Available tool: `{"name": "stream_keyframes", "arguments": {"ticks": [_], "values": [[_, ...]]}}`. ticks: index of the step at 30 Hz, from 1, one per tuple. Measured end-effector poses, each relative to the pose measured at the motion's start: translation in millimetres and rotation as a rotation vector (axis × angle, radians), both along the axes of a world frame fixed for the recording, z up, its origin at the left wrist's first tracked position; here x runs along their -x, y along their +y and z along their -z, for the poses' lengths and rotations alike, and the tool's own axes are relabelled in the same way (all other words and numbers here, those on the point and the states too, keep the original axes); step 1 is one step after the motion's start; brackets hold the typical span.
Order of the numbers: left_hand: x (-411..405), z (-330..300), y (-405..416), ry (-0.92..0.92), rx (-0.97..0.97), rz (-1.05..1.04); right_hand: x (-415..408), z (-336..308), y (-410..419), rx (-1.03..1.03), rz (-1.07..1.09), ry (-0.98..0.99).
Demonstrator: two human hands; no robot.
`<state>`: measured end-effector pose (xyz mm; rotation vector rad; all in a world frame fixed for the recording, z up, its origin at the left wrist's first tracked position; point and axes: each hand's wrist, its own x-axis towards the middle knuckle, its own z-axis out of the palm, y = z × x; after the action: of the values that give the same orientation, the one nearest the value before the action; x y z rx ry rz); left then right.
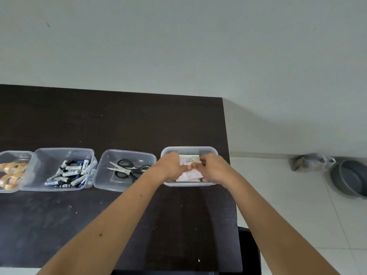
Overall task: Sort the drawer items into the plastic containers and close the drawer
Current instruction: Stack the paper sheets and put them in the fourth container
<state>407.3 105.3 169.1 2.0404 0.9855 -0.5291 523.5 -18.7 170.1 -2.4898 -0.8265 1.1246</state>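
Both the left hand (170, 165) and right hand (211, 167) pinch small pale paper packets (188, 171) inside the rightmost clear plastic container (187, 149), which, nudged, could slide off the dark surface's (119, 120) nearby edge.

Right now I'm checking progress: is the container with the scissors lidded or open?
Open. The scissors container shows no lid; the scissors lie in plain view inside.

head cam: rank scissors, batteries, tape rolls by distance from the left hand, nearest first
From the left hand:
1. Scissors, in the container just to its left.
2. Batteries, one container further left.
3. Tape rolls, in the container at the far left edge.
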Motion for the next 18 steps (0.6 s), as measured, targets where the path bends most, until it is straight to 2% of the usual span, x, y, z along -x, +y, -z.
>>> {"name": "stream_keyframes", "arguments": {"ticks": [12,18], "values": [[4.8,18.8,-14.2,-0.118,-0.205,-0.096,19.5,13.3,-10.2,-0.204,0.068,-0.246],[17.9,11.2,-31.8,-0.246,-0.324,-0.058,29.0,8.3,-13.9,-0.328,0.148,-0.281]]}}
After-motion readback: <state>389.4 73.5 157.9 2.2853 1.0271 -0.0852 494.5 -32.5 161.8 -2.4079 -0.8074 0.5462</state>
